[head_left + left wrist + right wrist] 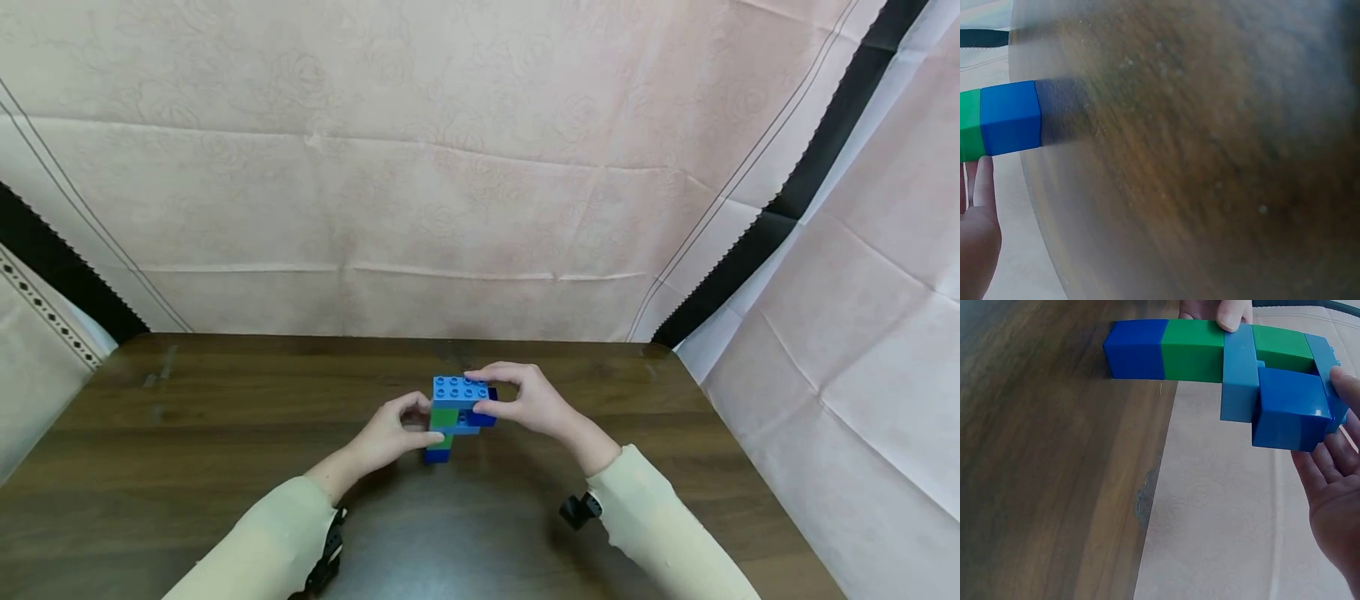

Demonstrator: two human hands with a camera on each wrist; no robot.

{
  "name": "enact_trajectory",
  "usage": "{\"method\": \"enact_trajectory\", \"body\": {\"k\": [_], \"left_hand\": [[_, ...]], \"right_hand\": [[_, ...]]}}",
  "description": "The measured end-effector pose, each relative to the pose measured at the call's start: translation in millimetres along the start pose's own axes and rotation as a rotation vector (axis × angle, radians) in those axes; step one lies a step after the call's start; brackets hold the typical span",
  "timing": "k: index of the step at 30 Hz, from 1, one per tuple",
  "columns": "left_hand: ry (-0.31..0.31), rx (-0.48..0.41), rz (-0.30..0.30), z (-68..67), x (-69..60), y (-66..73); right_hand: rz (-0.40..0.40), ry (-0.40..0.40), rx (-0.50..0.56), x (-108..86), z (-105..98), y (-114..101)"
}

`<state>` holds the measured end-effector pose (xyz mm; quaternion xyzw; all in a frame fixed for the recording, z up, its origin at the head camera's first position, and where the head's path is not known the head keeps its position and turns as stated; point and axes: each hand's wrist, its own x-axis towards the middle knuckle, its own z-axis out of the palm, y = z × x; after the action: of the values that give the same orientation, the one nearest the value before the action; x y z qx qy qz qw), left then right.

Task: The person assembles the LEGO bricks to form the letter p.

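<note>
A tower of large toy building bricks stands on the table. From the bottom up it has a dark blue brick (1135, 350), a green brick (1192, 351), a light blue brick (1239, 375) and another green brick (1282, 347). Beside that upper green one sits a second dark blue brick (1291, 406). A light blue studded brick (459, 392) lies across the top, its right end pinched between the thumb and fingers of my right hand (534, 405). My left hand (386, 433) grips the tower's middle from the left, thumb in front; its other fingertips are partly hidden.
The dark wooden table (225, 467) ends at a far edge just beyond the tower. Pale patterned cloth (420, 192) with black borders hangs behind and at the sides. Each forearm wears a dark strapped device, such as the one (581, 510) on the right.
</note>
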<state>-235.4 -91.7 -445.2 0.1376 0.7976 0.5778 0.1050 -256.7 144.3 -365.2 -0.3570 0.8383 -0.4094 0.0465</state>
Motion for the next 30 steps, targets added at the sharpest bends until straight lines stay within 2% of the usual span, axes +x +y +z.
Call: {"method": "enact_trajectory", "body": {"k": [9, 14, 17, 22, 30], "left_hand": [[-0.018, 0.098, -0.038, 1.7, 3.2, -4.3], [-0.032, 0.176, -0.020, 3.0, 2.0, -5.7], [-0.049, 0.194, 0.005, 4.1, 0.5, -6.7], [-0.074, 0.130, 0.024, 3.9, -2.9, -4.4], [-0.146, -0.092, -0.082, 6.2, -11.5, 7.9]], "right_hand": [[-0.015, -0.002, -0.011, -3.4, 1.6, 0.7], [0.022, 0.012, 0.017, -3.8, 2.4, 0.7], [0.054, 0.026, 0.045, -4.2, 1.6, -0.7], [0.081, 0.084, 0.105, -4.6, -3.9, -6.0], [0.066, 0.186, 0.168, -3.7, -12.4, -10.5]]}}
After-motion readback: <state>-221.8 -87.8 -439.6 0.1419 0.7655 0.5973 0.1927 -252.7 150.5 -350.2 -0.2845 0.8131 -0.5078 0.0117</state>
